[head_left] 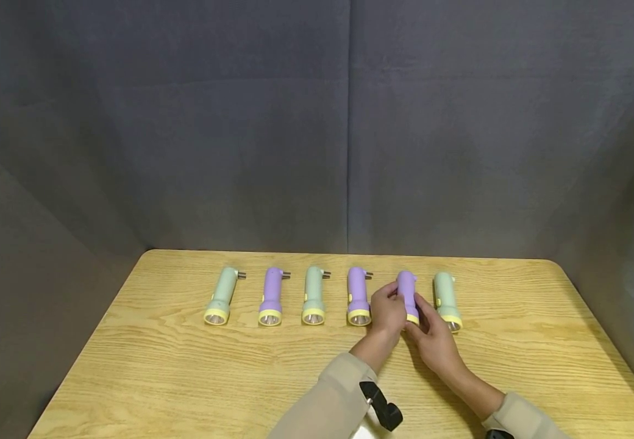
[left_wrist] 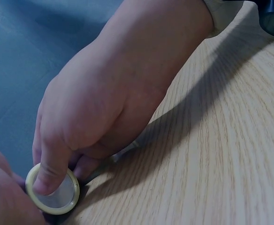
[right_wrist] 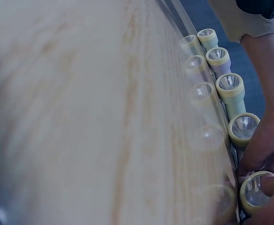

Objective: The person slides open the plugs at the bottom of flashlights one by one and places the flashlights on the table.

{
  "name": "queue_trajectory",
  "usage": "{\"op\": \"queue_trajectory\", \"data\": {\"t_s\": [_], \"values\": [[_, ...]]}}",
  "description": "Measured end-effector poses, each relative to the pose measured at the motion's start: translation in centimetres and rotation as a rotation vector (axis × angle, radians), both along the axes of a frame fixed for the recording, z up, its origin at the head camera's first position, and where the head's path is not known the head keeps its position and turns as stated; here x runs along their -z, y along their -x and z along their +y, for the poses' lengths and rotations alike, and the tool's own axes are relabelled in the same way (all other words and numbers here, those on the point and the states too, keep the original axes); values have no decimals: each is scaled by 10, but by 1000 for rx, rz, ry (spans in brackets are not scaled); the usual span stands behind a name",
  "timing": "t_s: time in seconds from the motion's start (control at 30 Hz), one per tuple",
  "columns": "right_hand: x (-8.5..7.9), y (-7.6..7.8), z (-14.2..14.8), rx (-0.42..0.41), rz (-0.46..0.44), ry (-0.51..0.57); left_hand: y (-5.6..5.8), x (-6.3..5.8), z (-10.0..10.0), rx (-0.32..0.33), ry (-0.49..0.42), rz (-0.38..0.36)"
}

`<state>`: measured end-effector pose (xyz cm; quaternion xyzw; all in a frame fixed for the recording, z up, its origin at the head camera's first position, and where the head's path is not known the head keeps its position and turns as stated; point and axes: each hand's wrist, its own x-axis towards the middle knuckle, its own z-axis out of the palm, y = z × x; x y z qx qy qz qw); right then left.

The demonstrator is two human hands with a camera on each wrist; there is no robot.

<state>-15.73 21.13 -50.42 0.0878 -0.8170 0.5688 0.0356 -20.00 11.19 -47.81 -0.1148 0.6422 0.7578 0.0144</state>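
Note:
A purple flashlight [head_left: 406, 292] with a yellow rim lies on the table between both hands. My left hand [head_left: 388, 311] grips its left side, fingers at the barrel. From the right, my right hand [head_left: 438, 341] holds it, with the thumb at the lens end. In the left wrist view the right hand's thumb [left_wrist: 48, 180] lies over the lens inside the yellow rim [left_wrist: 73, 201]. The right wrist view shows the left hand [right_wrist: 263, 145] reaching down beside the same flashlight's head [right_wrist: 249, 192]. A green flashlight [head_left: 445, 299] lies just right of the right hand.
Left of the hands, more flashlights lie in a row, lenses toward me: purple [head_left: 358, 292], green [head_left: 313, 292], purple [head_left: 270, 296] and green [head_left: 222, 296], with plug prongs sticking out. The wooden table [head_left: 185, 378] ends at dark curtains [head_left: 240, 152]. Something white [head_left: 365, 430] shows beneath the left sleeve.

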Motion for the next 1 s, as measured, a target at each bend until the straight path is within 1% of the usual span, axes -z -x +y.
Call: {"op": "queue_trajectory", "data": {"t_s": [0.27, 0.33, 0.4, 0.47, 0.6, 0.7, 0.8, 1.0], "values": [[-2, -1, 0, 6, 22, 19, -1, -2, 2, 2, 16, -6], [-4, -3, 1, 5, 18, 21, -2, -3, 2, -1, 36, -1], [-6, -4, 2, 3, 12, 23, -3, -4, 2, -1, 35, -5], [-9, -6, 3, -2, 3, 39, -5, -7, 3, 3, 32, 7], [-15, -9, 6, -12, 10, 51, -8, -14, 2, 7, 23, 36], [-21, -11, 7, -13, 24, 34, -11, -21, -1, 11, 19, 64], [-28, -14, 9, -14, 38, 25, -14, -27, -5, 28, 0, 77], [-45, -20, 9, -29, 81, 18, -20, -44, -14, 60, -42, 68]]}}
